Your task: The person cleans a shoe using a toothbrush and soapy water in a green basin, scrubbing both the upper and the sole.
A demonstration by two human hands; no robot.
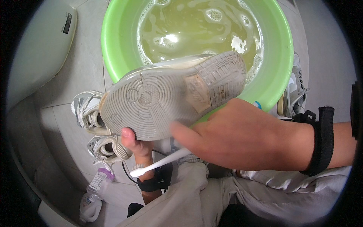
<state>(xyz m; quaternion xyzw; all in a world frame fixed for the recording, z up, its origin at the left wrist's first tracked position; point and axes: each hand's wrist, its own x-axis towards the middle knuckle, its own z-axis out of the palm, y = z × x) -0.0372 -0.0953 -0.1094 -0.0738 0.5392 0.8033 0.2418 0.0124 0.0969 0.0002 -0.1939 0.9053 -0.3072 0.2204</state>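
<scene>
Left fingers (129, 135) gripped the upturned shoe (162, 100) near the twelve-o'clock basin (279, 41), perhaps to catch drips; right fingers (184, 136) gripped the brush (162, 162).

We log: shoe sole (151, 98) rubbery, ridged, rough; brush handle (166, 160) smooth plastic; basin (280, 72) smooth, glossy plastic; trousers (223, 196) creased matt cloth; wrist strap (323, 140) matt fabric.

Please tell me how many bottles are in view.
2: a purple-topped bottle at lower left, and a white handled bottle just below it in the picture. Others may be hidden.
</scene>
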